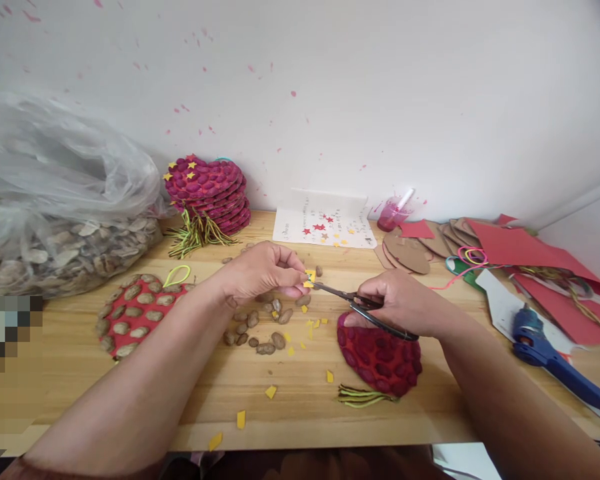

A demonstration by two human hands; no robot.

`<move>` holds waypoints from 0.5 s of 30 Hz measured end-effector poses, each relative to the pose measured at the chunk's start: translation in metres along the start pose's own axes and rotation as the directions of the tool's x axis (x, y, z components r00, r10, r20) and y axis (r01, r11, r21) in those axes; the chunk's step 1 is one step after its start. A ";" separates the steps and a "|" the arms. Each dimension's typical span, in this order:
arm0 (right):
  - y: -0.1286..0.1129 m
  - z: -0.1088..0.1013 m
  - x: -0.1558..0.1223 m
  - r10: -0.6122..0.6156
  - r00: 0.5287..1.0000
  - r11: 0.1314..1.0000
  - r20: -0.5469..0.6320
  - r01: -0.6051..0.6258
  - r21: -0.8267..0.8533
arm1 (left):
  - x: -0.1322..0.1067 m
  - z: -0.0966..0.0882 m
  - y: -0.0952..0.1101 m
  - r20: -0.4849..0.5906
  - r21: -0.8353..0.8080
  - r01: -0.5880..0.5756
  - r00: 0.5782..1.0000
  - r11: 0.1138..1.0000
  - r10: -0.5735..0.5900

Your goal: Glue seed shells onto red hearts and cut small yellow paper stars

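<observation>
Between the thumb and fingers of my left hand (267, 272) is a small piece of yellow paper (309, 278). My right hand (400, 303) is closed round the handles of a pair of scissors (337, 291), whose blades point left and meet the paper. Below the scissors lies a dark red and purple heart (380, 357) covered in shells, with a green tassel (363, 397). Loose brown peanut shells (266, 348) and yellow paper scraps (271, 392) are scattered under and in front of my hands.
At left stand a clear plastic bag of shells (70, 253) and a red heart with unpainted shells (143, 312). Behind are stacked purple hearts (207, 190), a white sheet with stars (300, 230) and a pink cup (393, 215). A blue glue gun (555, 367) and red card (530, 250) lie right.
</observation>
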State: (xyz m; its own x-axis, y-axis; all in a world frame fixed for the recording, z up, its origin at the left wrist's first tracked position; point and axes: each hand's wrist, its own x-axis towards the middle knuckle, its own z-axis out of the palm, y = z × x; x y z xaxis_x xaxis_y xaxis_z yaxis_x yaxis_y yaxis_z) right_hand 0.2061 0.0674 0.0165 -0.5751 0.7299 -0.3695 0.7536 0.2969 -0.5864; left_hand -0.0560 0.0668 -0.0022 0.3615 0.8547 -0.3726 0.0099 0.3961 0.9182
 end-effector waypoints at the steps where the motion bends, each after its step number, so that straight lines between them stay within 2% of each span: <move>1: 0.000 0.000 0.001 0.001 1.000 1.000 -0.002 -0.001 0.000 | 0.000 0.000 0.000 0.000 -0.002 -0.001 1.000 1.000 0.001; 15: 0.006 -0.002 0.003 -0.068 0.997 0.995 -0.024 0.066 -0.075 | 0.003 -0.001 -0.002 -0.021 -0.019 0.015 1.000 1.000 -0.015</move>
State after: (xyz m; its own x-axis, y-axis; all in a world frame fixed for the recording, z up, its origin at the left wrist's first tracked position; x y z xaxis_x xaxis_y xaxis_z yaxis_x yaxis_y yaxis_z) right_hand 0.2091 0.0726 0.0129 -0.6170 0.7225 -0.3119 0.7359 0.3893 -0.5540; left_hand -0.0563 0.0687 -0.0051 0.3419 0.8553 -0.3894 -0.0026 0.4153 0.9097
